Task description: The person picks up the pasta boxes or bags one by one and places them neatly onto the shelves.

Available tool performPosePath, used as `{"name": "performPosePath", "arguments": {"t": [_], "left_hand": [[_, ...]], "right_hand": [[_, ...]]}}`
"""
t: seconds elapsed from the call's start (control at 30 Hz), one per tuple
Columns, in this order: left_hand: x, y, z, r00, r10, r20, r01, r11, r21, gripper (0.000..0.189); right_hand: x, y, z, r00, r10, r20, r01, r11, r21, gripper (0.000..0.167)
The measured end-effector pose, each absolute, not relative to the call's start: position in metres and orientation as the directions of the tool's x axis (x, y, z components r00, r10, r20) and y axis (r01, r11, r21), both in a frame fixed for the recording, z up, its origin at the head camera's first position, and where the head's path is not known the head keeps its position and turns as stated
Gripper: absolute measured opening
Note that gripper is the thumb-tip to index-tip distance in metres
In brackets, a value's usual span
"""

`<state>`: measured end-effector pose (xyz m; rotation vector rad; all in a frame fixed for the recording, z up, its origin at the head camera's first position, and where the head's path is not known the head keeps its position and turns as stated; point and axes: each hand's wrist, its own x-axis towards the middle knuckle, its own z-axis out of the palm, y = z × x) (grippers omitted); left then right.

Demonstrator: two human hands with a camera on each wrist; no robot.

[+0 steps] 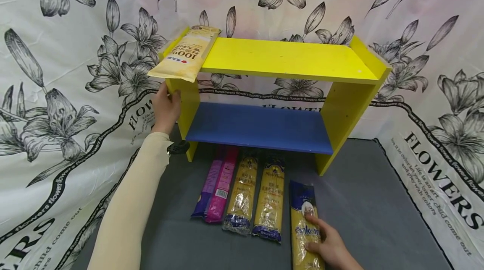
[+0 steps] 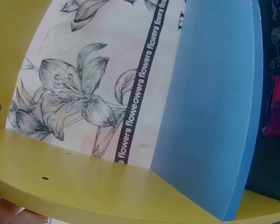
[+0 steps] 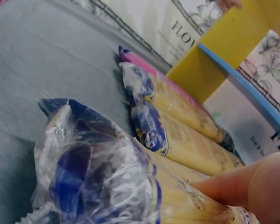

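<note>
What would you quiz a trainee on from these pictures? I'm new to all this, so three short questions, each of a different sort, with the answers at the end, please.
1. Which packet does the right hand hold?
A) the pink packet
B) the rightmost gold-and-blue packet
C) the purple packet

2. True or false: the pale yellow packet on the top board juts out past that board's front edge.

3. Fill in the colour: the left hand grips the shelf's ____ side panel.

Key: 1. B; 2. True; 3. yellow.
</note>
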<state>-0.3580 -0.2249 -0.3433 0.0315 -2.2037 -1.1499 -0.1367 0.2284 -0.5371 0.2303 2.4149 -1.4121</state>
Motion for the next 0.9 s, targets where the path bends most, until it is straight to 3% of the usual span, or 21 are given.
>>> {"name": "performPosePath", "arguments": {"t": [0.17, 0.3, 0.5, 0.73, 0.9], "left_hand": [[-0.357, -0.227, -0.344, -0.787, -0.314, 0.532, 0.256, 0.618, 0.743, 0.034], [-0.357, -0.229, -0.344, -0.787, -0.323, 0.525, 0.246, 0.617, 0.747, 0.033], [-0.357, -0.228, -0.345, -0.792, -0.315, 0.523, 0.247, 0.618, 0.747, 0.034], [-0.355, -0.226, -0.343, -0.791, -0.31, 0.528, 0.247, 0.627, 0.739, 0.035], [-0.354, -0.225, -0.342, -0.801, -0.302, 0.517, 0.244, 0.625, 0.742, 0.037]], "right_hand": [[-0.129, 0.232, -0.528, -0.881, -0.093, -0.464, 0.402, 0.372, -0.837, 0.082], [-0.125, 0.231, -0.517, -0.874, -0.152, -0.462, 0.39, 0.348, -0.852, 0.083], [-0.125, 0.222, -0.482, -0.894, -0.245, -0.375, 0.267, 0.382, -0.885, 0.082], [-0.129, 0.211, -0.429, -0.864, -0.424, -0.273, 0.179, 0.248, -0.952, 0.082], [-0.136, 0.204, -0.385, -0.845, -0.526, -0.094, -0.021, 0.209, -0.978, 0.077]]}}
